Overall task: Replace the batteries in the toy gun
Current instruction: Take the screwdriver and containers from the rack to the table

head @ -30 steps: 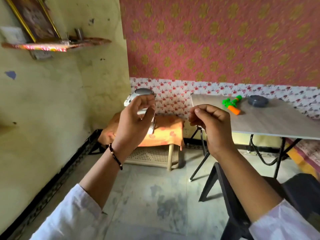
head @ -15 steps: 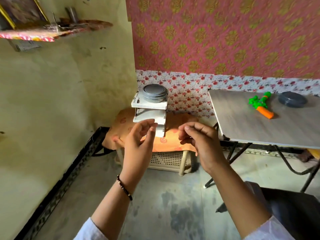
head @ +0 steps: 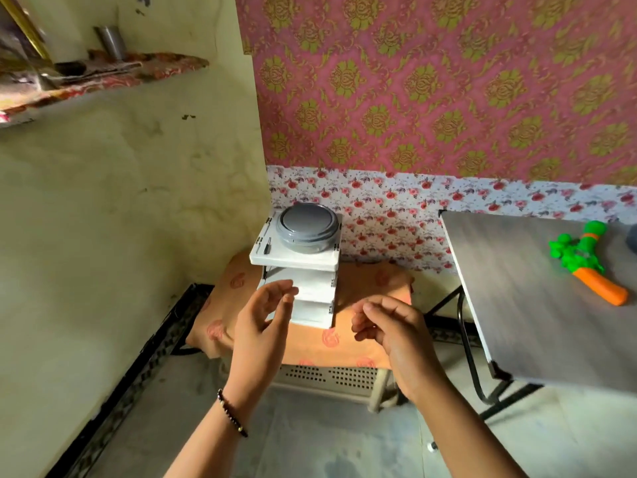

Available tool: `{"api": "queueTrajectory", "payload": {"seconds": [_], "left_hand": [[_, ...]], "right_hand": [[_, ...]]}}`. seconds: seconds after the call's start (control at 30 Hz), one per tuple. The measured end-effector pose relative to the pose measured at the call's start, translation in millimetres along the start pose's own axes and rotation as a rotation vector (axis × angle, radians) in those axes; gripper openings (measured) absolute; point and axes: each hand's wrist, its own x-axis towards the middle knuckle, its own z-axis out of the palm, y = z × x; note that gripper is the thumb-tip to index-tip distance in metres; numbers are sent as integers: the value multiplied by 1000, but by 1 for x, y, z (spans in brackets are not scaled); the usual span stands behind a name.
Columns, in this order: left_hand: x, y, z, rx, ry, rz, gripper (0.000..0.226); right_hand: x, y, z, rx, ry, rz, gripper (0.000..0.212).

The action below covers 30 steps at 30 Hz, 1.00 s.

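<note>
The green and orange toy gun (head: pixel 586 263) lies on the grey table (head: pixel 517 305) at the right, far from both hands. A white stacked drawer unit (head: pixel 303 291) stands on a low stool covered with orange cloth (head: pixel 362 343); a grey round lidded container (head: pixel 307 226) and a small screwdriver (head: pixel 267 245) rest on its top. My left hand (head: pixel 265 326) hovers open just in front of the drawers, fingers apart, holding nothing. My right hand (head: pixel 393 329) is to the right of the unit, fingers loosely curled and apart, with nothing seen in it.
A yellow wall runs along the left with a cluttered shelf (head: pixel 103 74) high up. Another dark round object (head: pixel 632 238) shows at the table's right edge. Black folding table legs (head: pixel 465 339) stand right of the stool. Grey floor lies below.
The view has moved closer to the drawer unit and tilted down. Both hands have dropped from chest height to the front of the drawers. The toy gun has not moved on the table.
</note>
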Motion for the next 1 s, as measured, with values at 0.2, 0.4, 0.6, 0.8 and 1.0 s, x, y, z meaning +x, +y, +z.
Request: {"api": "queueTrajectory", "payload": {"seconds": [0.2, 0.4, 0.6, 0.8, 1.0], "left_hand": [[73, -26, 27, 21, 47, -56, 14], [127, -57, 33, 73, 38, -118, 18], [203, -98, 21, 244, -78, -203, 19], [303, -151, 8, 593, -176, -316, 30], [368, -210, 6, 875, -222, -463, 36]], "right_hand": [[87, 10, -6, -43, -40, 78, 23], [146, 22, -5, -33, -22, 152, 21], [222, 58, 3, 10, 55, 313, 24], [307, 105, 17, 42, 203, 483, 10], [355, 138, 29, 34, 321, 703, 13]]}}
